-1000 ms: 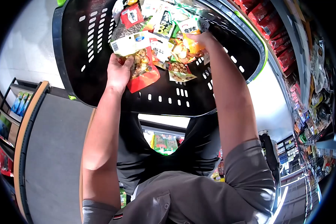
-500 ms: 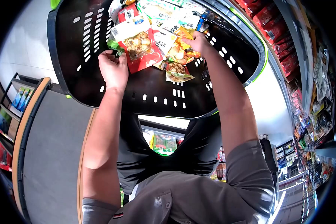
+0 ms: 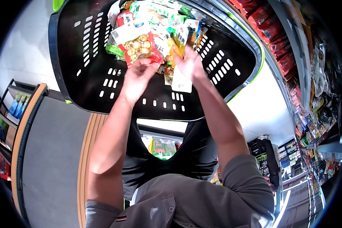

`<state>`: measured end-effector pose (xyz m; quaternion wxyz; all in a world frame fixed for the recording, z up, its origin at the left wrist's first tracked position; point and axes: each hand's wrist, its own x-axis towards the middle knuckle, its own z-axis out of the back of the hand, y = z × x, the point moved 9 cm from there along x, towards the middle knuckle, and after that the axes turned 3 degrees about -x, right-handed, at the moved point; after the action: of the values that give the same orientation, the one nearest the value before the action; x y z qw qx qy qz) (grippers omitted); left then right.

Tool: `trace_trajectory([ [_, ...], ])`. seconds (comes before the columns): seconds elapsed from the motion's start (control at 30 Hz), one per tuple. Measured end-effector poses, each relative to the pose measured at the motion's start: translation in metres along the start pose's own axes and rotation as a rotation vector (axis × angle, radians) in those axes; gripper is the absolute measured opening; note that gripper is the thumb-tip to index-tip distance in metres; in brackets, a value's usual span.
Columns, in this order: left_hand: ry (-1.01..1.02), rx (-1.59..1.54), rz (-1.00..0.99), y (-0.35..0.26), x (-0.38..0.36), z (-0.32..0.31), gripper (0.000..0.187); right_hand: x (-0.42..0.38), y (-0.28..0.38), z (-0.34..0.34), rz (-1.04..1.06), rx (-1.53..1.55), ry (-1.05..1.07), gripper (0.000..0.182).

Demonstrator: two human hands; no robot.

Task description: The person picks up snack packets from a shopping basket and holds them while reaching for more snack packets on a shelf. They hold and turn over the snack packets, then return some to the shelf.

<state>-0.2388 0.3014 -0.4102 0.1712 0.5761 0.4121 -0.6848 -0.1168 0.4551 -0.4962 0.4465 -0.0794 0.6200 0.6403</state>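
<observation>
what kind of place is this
Most likely a shop, perhaps a grocery or snack store: red packets line the upper right, blue packages stand on a shelf at the left, and a black basket holds a pile of bagged food.

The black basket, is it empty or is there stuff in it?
Not empty: the black basket holds a heap of snack packets, with bare slotted plastic beside them.

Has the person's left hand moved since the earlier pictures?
Yes, the left hand has shifted rightward, farther from the black basket's left rim.
</observation>
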Motion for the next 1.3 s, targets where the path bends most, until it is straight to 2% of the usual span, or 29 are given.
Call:
trace_trajectory([
  [0.07, 0.112, -0.208, 0.043, 0.003, -0.011, -0.025, 0.076, -0.04, 0.085, 0.01, -0.053, -0.241, 0.08, 0.017],
  [0.13, 0.237, -0.301, -0.025, -0.006, -0.017, -0.044, 0.105, -0.072, 0.118, 0.005, 0.047, -0.283, 0.121, 0.011],
  [0.2, 0.204, -0.306, -0.169, -0.02, -0.022, -0.052, 0.109, -0.096, 0.124, -0.017, 0.231, -0.404, 0.304, 0.007],
  [0.23, 0.179, -0.271, -0.194, -0.022, -0.024, -0.051, 0.105, -0.104, 0.126, -0.02, 0.217, -0.477, 0.348, 0.005],
  [0.27, 0.154, -0.237, -0.22, -0.024, -0.025, -0.051, 0.101, -0.107, 0.133, -0.018, 0.327, -0.43, 0.3, 0.013],
  [0.33, 0.101, -0.363, -0.092, -0.007, -0.015, -0.039, 0.09, -0.101, 0.149, -0.014, 0.346, -0.254, 0.382, 0.022],
  [0.37, 0.043, -0.443, -0.137, -0.005, -0.012, -0.031, 0.081, -0.099, 0.149, -0.015, 0.35, -0.205, 0.443, 0.028],
  [0.4, 0.037, -0.483, -0.092, -0.006, -0.012, -0.027, 0.076, -0.095, 0.149, -0.014, 0.353, -0.156, 0.504, 0.034],
  [0.43, 0.013, -0.507, -0.059, -0.002, -0.01, -0.021, 0.074, -0.088, 0.139, -0.016, 0.115, -0.065, 0.665, 0.038],
  [0.47, -0.012, -0.532, -0.024, 0.003, -0.007, -0.015, 0.072, -0.071, 0.128, -0.009, 0.029, -0.03, 0.61, 0.038],
  [0.5, -0.008, -0.521, 0.031, 0.008, -0.006, -0.011, 0.069, -0.054, 0.094, -0.006, -0.158, 0.344, 0.49, 0.039],
  [0.53, 0.007, -0.501, 0.051, 0.009, -0.006, -0.008, 0.066, -0.029, 0.077, 0.007, -0.099, 0.664, 0.342, 0.03],
  [0.57, 0.044, -0.515, 0.045, 0.011, -0.008, -0.008, 0.063, 0.0, 0.03, 0.038, -0.181, 0.077, -0.032, 0.037],
  [0.6, 0.08, -0.528, 0.041, 0.013, -0.011, -0.008, 0.059, 0.022, 0.031, 0.059, -0.31, -0.298, -0.09, 0.049],
  [0.63, 0.119, -0.548, 0.086, 0.015, -0.017, -0.012, 0.055, 0.036, -0.014, 0.065, -0.45, -0.012, -0.2, 0.061],
  [0.67, 0.159, -0.565, 0.131, 0.014, -0.025, -0.016, 0.052, 0.047, -0.035, 0.074, -0.558, -0.155, -0.32, 0.067],
  [0.7, 0.205, -0.592, 0.136, 0.009, -0.034, -0.02, 0.047, 0.071, -0.065, 0.073, -0.499, -0.275, -0.304, 0.072],
  [0.73, 0.228, -0.564, 0.129, 0.007, -0.041, -0.022, 0.051, 0.09, -0.09, 0.07, -0.441, -0.395, -0.286, 0.076],
  [0.77, 0.253, -0.578, 0.151, 0.007, -0.048, -0.022, 0.054, 0.102, -0.097, 0.061, -0.446, -0.391, -0.279, 0.076],
  [0.83, 0.28, -0.624, 0.179, 0.002, -0.068, -0.027, 0.066, 0.105, -0.09, 0.059, -0.387, -0.294, -0.486, 0.079],
  [0.87, 0.302, -0.689, 0.186, -0.003, -0.08, -0.032, 0.075, 0.115, -0.088, 0.055, -0.412, -0.182, -0.286, 0.076],
  [0.93, 0.309, -0.734, 0.195, -0.009, -0.109, -0.037, 0.085, 0.115, -0.076, 0.055, -0.436, -0.24, -0.186, 0.073],
  [1.0, 0.339, -0.723, 0.241, 0.004, -0.133, -0.034, 0.096, 0.119, -0.077, 0.059, -0.402, -0.296, -0.187, 0.071],
  [1.07, 0.427, -0.697, 0.276, 0.019, -0.154, -0.028, 0.094, 0.119, -0.076, 0.067, -0.365, -0.354, -0.195, 0.07],
  [1.13, 0.425, -0.736, 0.284, 0.036, -0.165, -0.017, 0.096, 0.11, -0.044, 0.064, -0.202, -0.271, -0.209, 0.076],
  [1.17, 0.426, -0.805, 0.324, 0.048, -0.167, -0.012, 0.095, 0.094, -0.046, 0.071, -0.432, -0.418, -0.302, 0.086],
  [1.2, 0.428, -0.874, 0.367, 0.06, -0.167, -0.007, 0.095, 0.099, -0.048, 0.071, -0.431, -0.419, -0.3, 0.086],
  [1.27, 0.43, -0.847, 0.379, 0.074, -0.161, -0.004, 0.093, 0.105, -0.08, 0.073, -0.691, -0.541, -0.164, 0.095],
  [1.3, 0.473, -0.84, 0.381, 0.069, -0.159, -0.011, 0.092, 0.107, -0.067, 0.069, -0.698, -0.612, -0.076, 0.095],
])
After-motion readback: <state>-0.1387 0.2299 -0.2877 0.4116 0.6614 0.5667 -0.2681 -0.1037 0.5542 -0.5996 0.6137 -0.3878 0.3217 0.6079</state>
